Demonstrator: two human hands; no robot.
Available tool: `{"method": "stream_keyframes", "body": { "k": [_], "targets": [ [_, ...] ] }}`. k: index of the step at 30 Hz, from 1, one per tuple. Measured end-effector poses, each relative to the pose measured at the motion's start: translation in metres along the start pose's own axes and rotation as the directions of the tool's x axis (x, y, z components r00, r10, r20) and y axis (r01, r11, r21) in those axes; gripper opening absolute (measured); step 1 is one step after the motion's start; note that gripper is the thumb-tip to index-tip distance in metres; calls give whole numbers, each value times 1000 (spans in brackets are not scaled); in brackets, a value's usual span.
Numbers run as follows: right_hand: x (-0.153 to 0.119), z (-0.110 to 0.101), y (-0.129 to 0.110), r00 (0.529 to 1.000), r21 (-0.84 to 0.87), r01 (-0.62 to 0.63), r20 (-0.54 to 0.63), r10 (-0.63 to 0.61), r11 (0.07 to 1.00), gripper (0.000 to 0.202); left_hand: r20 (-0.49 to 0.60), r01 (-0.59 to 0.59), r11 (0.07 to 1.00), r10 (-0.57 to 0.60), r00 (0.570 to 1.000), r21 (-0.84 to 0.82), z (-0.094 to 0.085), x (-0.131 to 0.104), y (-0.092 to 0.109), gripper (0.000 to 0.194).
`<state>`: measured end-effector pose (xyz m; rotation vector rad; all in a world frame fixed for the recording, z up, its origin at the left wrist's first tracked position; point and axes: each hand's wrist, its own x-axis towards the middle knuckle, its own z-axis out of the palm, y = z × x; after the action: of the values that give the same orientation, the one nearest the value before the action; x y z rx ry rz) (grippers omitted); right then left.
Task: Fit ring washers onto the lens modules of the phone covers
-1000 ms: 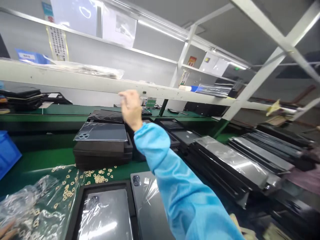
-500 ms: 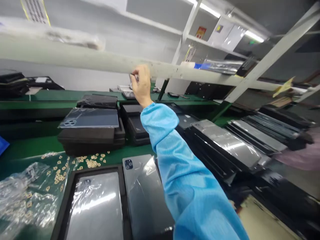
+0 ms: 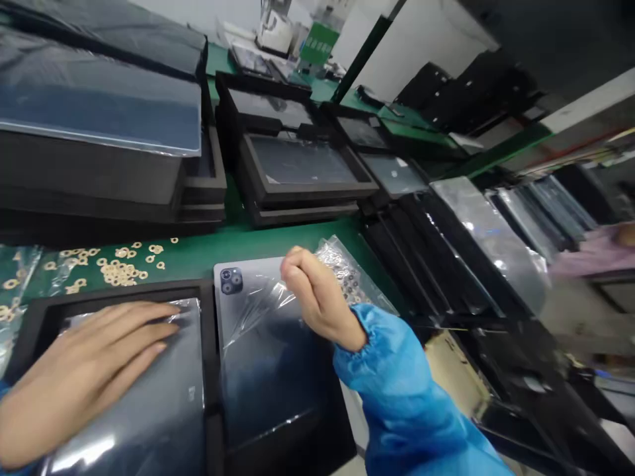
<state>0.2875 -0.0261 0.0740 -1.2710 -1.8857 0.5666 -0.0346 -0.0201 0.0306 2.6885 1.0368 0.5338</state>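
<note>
My left hand [image 3: 99, 363] lies with fingers stretched out on a film-covered tablet [image 3: 173, 410], which sits in a black foam tray [image 3: 211, 330]. Just right of it is a second grey tablet [image 3: 278, 377] with a camera cluster at its upper left corner. Wrinkled clear film [image 3: 255, 311] covers this tablet's upper part. Over its upper right edge, my right hand [image 3: 315, 291] is closed with the fingers curled in. Whatever those fingers may hold is hidden. A blue sleeve [image 3: 401, 377] covers my right forearm.
Small tan rings [image 3: 119, 271] lie scattered behind the left tray. A clear bag of small rings [image 3: 352, 277] is behind my right hand. Foam trays with tablets [image 3: 307, 165] are stacked at the back. Upright panels [image 3: 446, 264] stand at right, near a pink sleeve [image 3: 585, 251].
My right hand has come down from the shelf rail to the right tablet. My left hand has come into view on the left tablet. The view has tilted down and moved closer.
</note>
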Motion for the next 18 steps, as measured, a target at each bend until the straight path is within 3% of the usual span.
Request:
{"method": "stream_keyframes", "body": {
  "k": [3, 5, 10, 16, 18],
  "targets": [
    [-8, 5, 18, 1000, -43, 21, 11, -20, 999, 28, 5, -209, 975, 210, 978, 80, 21, 34, 8, 33],
    [-9, 11, 25, 1000, 0, 4, -6, -4, 1000, 27, 31, -256, 955, 255, 967, 152, 32, 49, 13, 37],
    [-1, 24, 36, 996, 157, -71, 66, 61, 985, 8, 105, -276, 928, 257, 961, 250, 50, 69, 19, 50],
    [1, 35, 52, 985, 209, -163, 98, 145, 964, 30, 140, -242, 943, 215, 967, 227, 59, 76, 19, 55],
    [0, 38, 56, 983, 243, -176, 104, 154, 954, 24, 147, -245, 941, 215, 966, 234, 60, 76, 20, 55]
  ]
}}
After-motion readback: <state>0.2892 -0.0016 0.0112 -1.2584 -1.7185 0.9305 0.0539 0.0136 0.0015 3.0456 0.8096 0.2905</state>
